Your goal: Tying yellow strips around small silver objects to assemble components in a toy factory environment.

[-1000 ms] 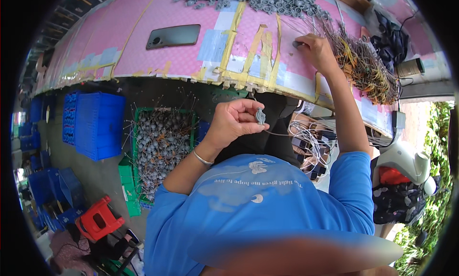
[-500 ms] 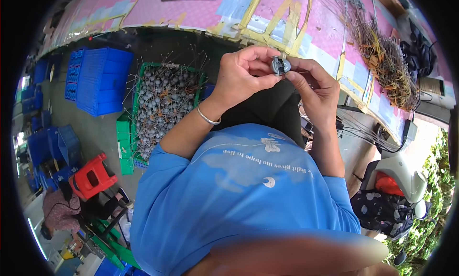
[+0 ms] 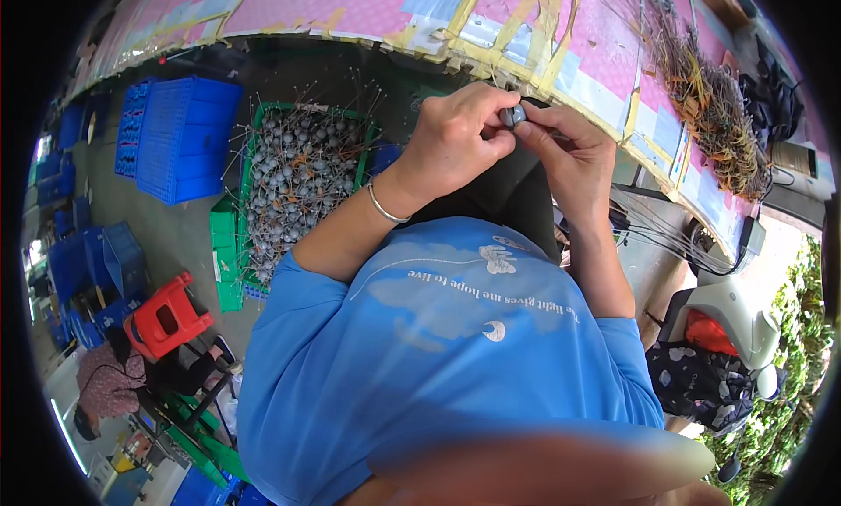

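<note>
By the table's near edge, left hand and right hand pinch a grey piece, seemingly joined, not yet released

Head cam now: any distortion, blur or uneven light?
Head view: table edge bows, corners black; head view: left hand and right hand fairly sharp, bottom patch smeared; head view: foliage bright at right, darker below the table edge.

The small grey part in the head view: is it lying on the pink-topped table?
No, the small grey part is held up between the fingertips of the left hand and the right hand.
</note>
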Available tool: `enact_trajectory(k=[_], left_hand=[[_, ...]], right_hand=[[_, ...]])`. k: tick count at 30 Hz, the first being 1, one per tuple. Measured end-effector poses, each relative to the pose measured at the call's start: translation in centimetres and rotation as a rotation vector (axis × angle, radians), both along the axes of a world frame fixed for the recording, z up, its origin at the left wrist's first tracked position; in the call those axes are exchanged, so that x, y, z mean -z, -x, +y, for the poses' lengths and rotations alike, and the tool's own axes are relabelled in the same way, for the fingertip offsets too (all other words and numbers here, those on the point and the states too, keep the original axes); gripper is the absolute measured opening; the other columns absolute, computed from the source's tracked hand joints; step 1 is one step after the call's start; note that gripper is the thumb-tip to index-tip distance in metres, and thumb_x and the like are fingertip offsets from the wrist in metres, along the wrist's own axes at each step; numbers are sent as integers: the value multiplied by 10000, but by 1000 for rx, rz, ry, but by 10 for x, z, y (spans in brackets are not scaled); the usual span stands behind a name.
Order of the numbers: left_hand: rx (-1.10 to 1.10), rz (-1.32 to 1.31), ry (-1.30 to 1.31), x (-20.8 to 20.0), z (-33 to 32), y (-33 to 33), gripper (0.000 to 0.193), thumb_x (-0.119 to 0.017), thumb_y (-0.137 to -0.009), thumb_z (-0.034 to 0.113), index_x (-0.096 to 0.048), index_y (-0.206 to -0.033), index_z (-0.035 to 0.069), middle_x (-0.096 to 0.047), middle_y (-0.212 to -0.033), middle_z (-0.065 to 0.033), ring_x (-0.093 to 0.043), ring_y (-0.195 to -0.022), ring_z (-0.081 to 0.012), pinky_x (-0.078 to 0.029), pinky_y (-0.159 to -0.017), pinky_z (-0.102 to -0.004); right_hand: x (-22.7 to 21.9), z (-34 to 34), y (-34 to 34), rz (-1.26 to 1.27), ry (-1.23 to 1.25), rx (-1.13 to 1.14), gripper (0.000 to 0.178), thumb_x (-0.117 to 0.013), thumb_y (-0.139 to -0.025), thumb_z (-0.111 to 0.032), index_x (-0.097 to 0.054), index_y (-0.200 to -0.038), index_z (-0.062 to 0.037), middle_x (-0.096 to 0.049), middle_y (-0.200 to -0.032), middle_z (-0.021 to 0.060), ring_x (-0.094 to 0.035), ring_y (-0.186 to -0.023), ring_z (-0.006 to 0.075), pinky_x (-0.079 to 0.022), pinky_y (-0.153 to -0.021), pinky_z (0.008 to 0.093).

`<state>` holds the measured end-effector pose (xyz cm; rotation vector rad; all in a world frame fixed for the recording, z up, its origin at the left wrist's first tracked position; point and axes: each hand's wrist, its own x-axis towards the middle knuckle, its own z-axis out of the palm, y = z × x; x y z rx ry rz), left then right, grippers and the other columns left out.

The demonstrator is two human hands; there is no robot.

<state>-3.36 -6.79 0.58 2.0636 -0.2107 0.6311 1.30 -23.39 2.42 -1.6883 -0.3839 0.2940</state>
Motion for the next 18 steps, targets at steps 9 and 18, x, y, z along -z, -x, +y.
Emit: enact_trajectory(k=[9, 18], left_hand=[[253, 230, 568, 3, -6, -10, 412, -682, -787, -129, -640, -1178, -6, -596, -1296, -127, -690, -872, -130, -584, -774, -246], [126, 346, 457, 5, -14, -9, 512, -746, -772, -46, -596, -1258, 7, -720, -957, -98, -682, -839, -96, -574, -777, -245]], right_hand=[[14, -9, -22, 310, -373, -163, 264, -642, -925, -102, -643, -1145, 45, -687, -1038, 95, -634, -959, 155, -480, -889, 284], [36, 7, -18, 559, -658, -83, 205, -623, -941, -129, -636, -1058, 38, -662, -988, 102, -638, -905, 176, -523, -818, 293]])
